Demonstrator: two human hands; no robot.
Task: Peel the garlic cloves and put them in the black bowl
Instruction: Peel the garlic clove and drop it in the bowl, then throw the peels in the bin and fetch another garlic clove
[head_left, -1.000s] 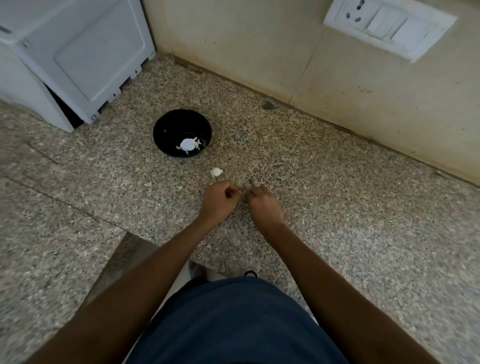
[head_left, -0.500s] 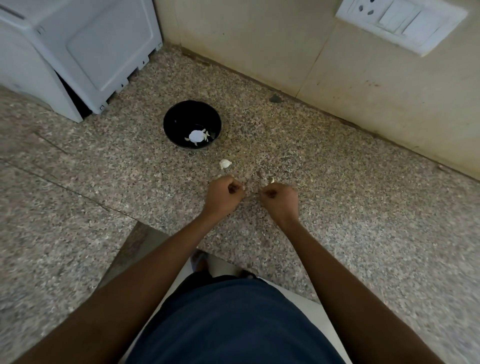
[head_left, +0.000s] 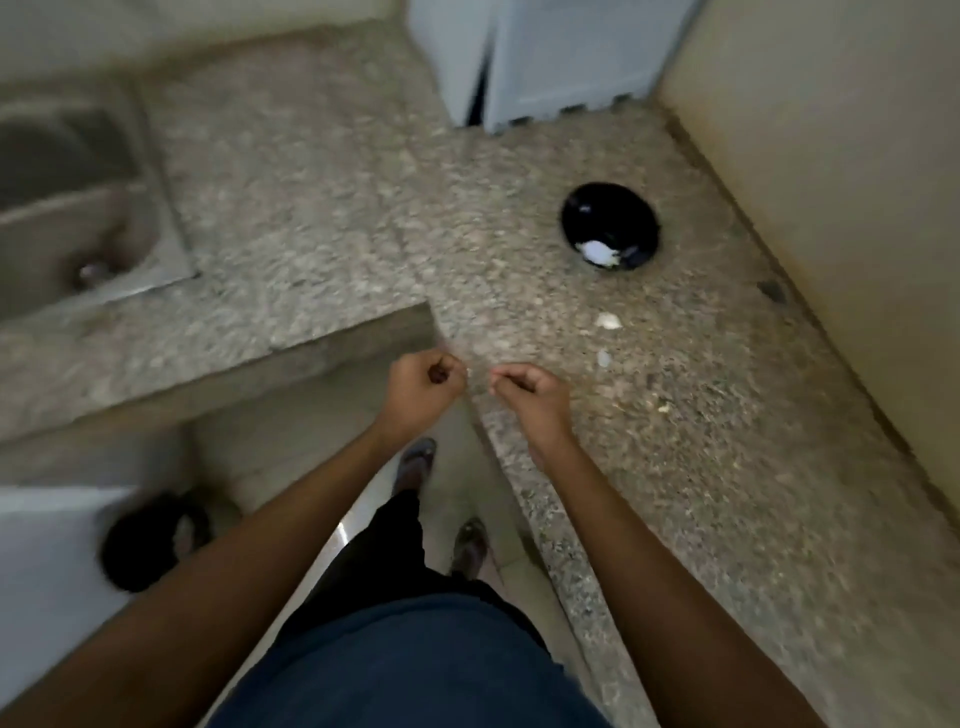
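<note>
The black bowl (head_left: 610, 208) stands on the speckled counter (head_left: 701, 467) near the wall, with a white garlic piece (head_left: 597, 253) inside. A pale garlic piece (head_left: 608, 321) lies on the counter below the bowl, with a smaller scrap (head_left: 603, 357) under it. My left hand (head_left: 423, 382) is curled in a fist over the counter's inner corner, and a pale garlic scrap shows at its fingertips. My right hand (head_left: 530, 389) hovers beside it with fingers curled and thumb pressed to forefinger; nothing is visible in that pinch. The view is blurred.
A steel sink (head_left: 67, 208) is set into the counter at the left. A white appliance (head_left: 561, 62) stands at the back and a wall (head_left: 857, 208) runs along the right. A dark round object (head_left: 150, 540) sits low at the left. My feet show on the floor.
My view has swung left, bringing the sink and floor in. Both hands have lifted off the counter and moved back to its front edge, away from the bowl, fingers still curled.
</note>
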